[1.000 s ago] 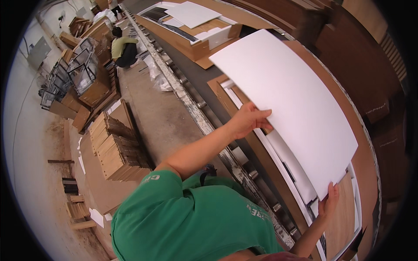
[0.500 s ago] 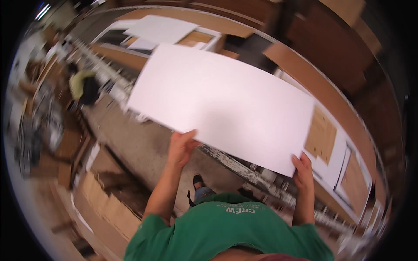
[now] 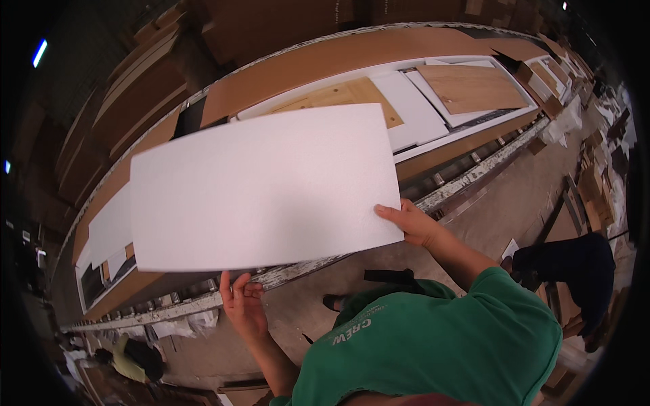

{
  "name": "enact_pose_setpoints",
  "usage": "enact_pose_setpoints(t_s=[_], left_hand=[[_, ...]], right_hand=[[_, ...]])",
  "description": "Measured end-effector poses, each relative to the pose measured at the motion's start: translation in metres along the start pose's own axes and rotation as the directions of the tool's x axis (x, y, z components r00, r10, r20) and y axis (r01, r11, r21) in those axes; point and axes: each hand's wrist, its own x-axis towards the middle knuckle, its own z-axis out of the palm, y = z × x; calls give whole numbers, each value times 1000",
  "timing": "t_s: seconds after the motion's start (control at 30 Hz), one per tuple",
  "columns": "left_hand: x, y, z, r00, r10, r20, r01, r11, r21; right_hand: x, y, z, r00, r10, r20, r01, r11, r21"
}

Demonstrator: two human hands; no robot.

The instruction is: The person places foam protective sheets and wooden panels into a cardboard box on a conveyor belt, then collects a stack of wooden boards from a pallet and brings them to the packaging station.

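Observation:
A large white foam-like sheet (image 3: pixel 264 189) is held flat in front of me, above a conveyor line. My right hand (image 3: pixel 412 222) grips its right edge near the lower corner, thumb on top. Below the sheet's near edge is my left hand (image 3: pixel 245 301), palm up, index finger stretched and the others loosely bent. Its fingertips are at or just under that edge; whether they touch is unclear. Behind the sheet lies an open long carton (image 3: pixel 467 141) with white padding, a brown wood panel (image 3: pixel 474 86) and a paler wooden piece with holes (image 3: pixel 376 95), partly covered.
Rollers (image 3: pixel 439 180) show along the conveyor's near side. Another open carton (image 3: pixel 112 298) lies at the left. Brown cartons (image 3: pixel 128 108) are stacked behind. One person in dark clothes (image 3: pixel 569 271) is at the right; another crouches (image 3: pixel 132 355) at lower left.
My view has swung to the right along the conveyor. The sheet has turned with me. My left hand has let go of the near edge and opened; my right hand still grips the sheet.

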Motion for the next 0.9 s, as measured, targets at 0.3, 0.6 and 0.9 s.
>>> enact_pose_setpoints(t_s=[0.3,0.6,0.9], left_hand=[[-30,-146,201,951,-270,149,249,957,147],[-29,-282,436,693,-478,540,345,877,334],[-58,-422,634,312,-650,693,435,746,504]], right_hand=[[-114,-69,-280,710,-294,-640,618,695,366],[-314,-26,-469,183,-25,-983,926,341,164],[-375,9,-565,-11,247,-969,986,162,30]])
